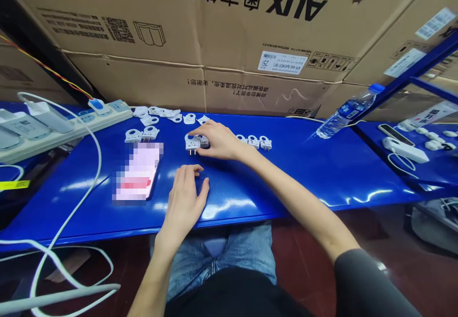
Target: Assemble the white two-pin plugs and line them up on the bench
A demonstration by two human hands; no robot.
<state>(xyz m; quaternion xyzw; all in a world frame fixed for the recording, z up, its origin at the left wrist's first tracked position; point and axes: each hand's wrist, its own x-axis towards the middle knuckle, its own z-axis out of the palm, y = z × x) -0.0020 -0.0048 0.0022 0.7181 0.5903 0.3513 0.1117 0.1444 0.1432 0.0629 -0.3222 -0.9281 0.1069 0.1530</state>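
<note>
My right hand (218, 139) reaches across the blue tabletop (236, 183), its thumb and fingers closed around white plugs with ring-shaped tops; the front plug (192, 142) shows two metal prongs pointing toward me. My left hand (186, 197) rests near the table's front edge, fingers apart and slightly curled, holding nothing. Two similar plugs (150, 133) lie left of my right hand, above a blurred-out phone (139, 171). More plugs (265, 142) stand in a row to the right of my right wrist. Several white ring-topped pieces (171, 114) lie along the back.
A large cardboard box (171, 83) stands behind the table. At left are a power strip (110, 111) with chargers and a looping white cable (96, 164). A water bottle (347, 114) leans at the right, near a blue metal frame (400, 73).
</note>
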